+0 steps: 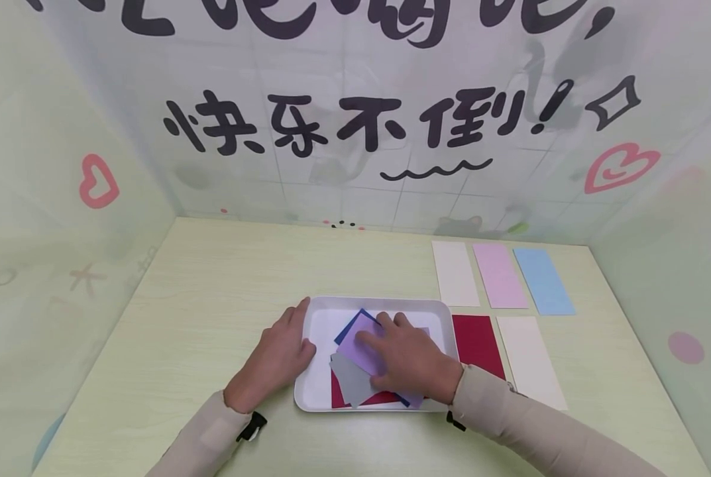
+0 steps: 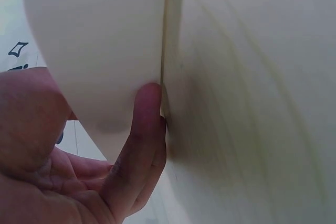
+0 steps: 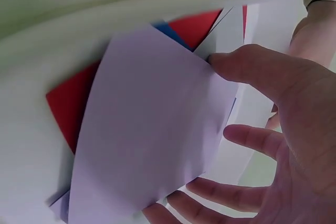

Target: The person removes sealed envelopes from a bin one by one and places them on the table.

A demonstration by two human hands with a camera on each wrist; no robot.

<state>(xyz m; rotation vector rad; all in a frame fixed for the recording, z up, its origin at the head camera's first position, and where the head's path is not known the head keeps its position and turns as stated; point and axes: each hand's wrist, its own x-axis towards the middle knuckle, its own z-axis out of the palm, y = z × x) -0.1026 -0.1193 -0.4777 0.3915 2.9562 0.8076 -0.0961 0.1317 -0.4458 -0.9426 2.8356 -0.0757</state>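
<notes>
A white tray (image 1: 325, 303) lies on the table with several loose paper cards in it. My left hand (image 1: 280, 351) holds the tray's left side, the thumb over the rim and the fingers (image 2: 142, 140) against the outer wall low down. Over the pile my right hand (image 1: 409, 358) grips a lilac card (image 3: 147, 124), thumb at one edge and fingertips along another; the card bows slightly. Around and under it show a grey card (image 1: 351, 381), red paper (image 1: 385, 397) and a dark blue card (image 1: 349, 328). The palm hides part of the pile in the head view.
Right of the tray, cards lie in two rows: off-white (image 1: 456, 275), pink (image 1: 499, 275) and light blue (image 1: 544, 281) at the back, dark red (image 1: 479, 344) and another off-white card (image 1: 531, 358) in front. Printed curtains (image 1: 343, 159) border the table (image 1: 224, 265) behind and at both sides.
</notes>
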